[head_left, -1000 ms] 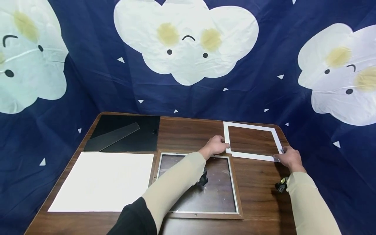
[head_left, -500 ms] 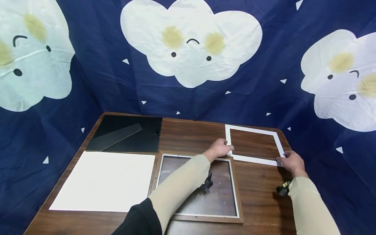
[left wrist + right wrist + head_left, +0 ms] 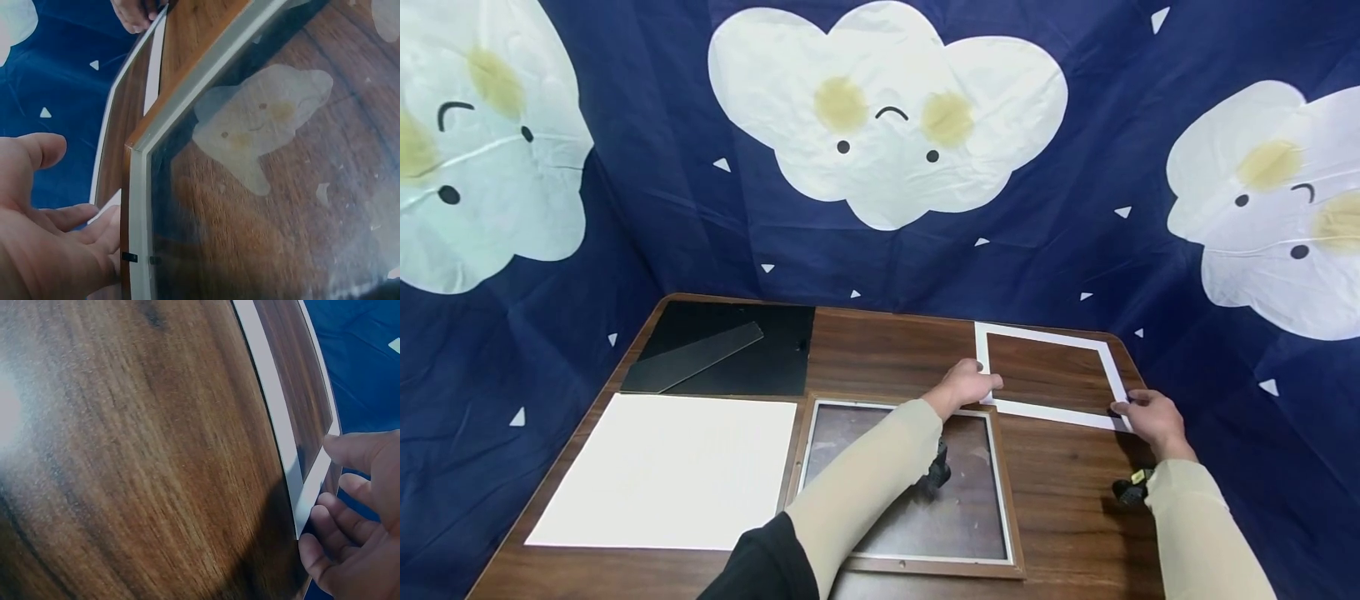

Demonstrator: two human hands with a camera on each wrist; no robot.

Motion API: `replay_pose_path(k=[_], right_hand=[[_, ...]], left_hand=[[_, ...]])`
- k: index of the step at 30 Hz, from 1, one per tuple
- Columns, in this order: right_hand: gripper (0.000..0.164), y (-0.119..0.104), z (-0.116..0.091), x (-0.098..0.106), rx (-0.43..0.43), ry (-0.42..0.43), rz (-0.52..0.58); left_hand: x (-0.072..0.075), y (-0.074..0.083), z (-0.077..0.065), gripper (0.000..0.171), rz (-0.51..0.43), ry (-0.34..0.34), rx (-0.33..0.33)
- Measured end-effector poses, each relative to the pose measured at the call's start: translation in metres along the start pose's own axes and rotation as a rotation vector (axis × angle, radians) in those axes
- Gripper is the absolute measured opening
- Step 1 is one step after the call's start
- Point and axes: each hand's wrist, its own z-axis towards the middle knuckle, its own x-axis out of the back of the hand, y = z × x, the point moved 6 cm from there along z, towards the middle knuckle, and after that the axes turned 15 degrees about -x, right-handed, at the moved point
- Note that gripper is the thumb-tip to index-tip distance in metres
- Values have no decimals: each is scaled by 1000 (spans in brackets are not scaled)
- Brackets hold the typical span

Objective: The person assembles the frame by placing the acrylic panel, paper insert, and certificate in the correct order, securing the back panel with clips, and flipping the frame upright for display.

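Observation:
A white picture mat, a thin rectangular border around an opening, lies at the back right of the table. My left hand holds its left strip, thumb reaching over toward the opening and fingers at the outer edge. At the right strip, my right hand pinches near the close corner; the right wrist view shows the thumb on the strip and curled fingers along its outer side. Under my left forearm lies a brown wooden picture frame with a clear pane in it.
A large white sheet lies flat at the left. Behind it, a black board bears a dark grey strip. Blue cloth with cloud prints hangs along the back and sides of the wooden table.
The head view has shifted slightly. Both hands keep their places at the mat's left and right strips, and the mat has barely moved.

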Motion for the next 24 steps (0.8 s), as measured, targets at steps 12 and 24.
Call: replay_pose_path(k=[12,24], right_hand=[[69,8,8,3,-92,-51,114],[73,11,13,3,-106,-93,153]], left_hand=[[-2,-6,6,42,-209,117,103],[-5,-8,7,34,-267,171,109]])
